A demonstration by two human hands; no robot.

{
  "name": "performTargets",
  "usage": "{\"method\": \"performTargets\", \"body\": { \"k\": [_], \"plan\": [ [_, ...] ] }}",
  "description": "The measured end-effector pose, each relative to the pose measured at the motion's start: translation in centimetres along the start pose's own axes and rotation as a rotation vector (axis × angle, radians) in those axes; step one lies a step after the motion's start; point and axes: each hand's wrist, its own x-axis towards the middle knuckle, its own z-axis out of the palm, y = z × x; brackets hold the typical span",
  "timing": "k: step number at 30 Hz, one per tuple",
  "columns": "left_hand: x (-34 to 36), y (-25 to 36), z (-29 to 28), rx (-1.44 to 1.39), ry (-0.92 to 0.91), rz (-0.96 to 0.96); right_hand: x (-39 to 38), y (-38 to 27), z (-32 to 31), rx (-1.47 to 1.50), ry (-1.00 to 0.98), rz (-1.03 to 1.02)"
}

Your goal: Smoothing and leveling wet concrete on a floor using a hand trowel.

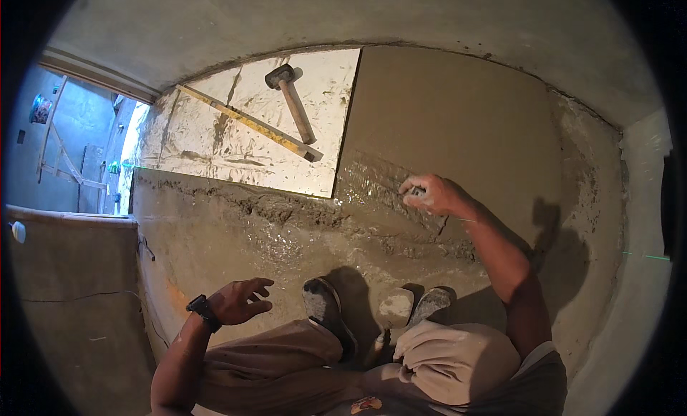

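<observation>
My right hand (427, 194) is closed round the handle of a flat finishing trowel (390, 181), whose long blade lies on wet grey mortar (451, 105). Mortar smears the fingers, and part of the handle is hidden by them. To the left of the blade are large, dirty white tiles (286, 178). A club hammer (295, 105) with a wooden handle and a yellow spirit level (247, 123) rest on these tiles. My left hand (243, 301), with a dark watch on its wrist, hovers near my left knee with fingers apart and nothing in it.
A ridge of loose mortar (286, 208) runs along the tiles' near edge. My shoes (328, 312) stand on the floor, with a pale block (396, 306) between them. Bare walls (358, 15) bound the far and right sides. An opening (79, 144) lies at the left.
</observation>
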Motion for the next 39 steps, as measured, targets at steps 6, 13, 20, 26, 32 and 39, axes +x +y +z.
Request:
{"method": "performTargets", "body": {
  "k": [6,13,20,26,32,39],
  "plan": [
    [-0.6,-0.9,0.3,0.011,0.007,-0.022,-2.9,0.7,3.3,-0.074,-0.245,-0.104],
    [-0.4,-0.7,-0.2,0.003,0.001,0.023,-3.6,-1.0,2.2,-0.037,-0.203,-0.040],
    [-0.2,-0.7,0.1,0.032,0.006,0.004,0.1,0.2,0.8,-0.048,-0.035,-0.103],
    [-0.3,-1.7,0.4,-0.016,0.010,0.006,-0.4,1.1,1.2,-0.080,-0.075,-0.251],
    [-0.4,-1.2,0.0,0.009,-0.018,-0.015,-1.9,1.2,2.7,-0.041,-0.255,-0.163],
    [0.2,-1.0,0.1,-0.012,-0.020,0.014,-1.1,1.3,0.3,-0.151,0.326,-0.109]
  ]
}}
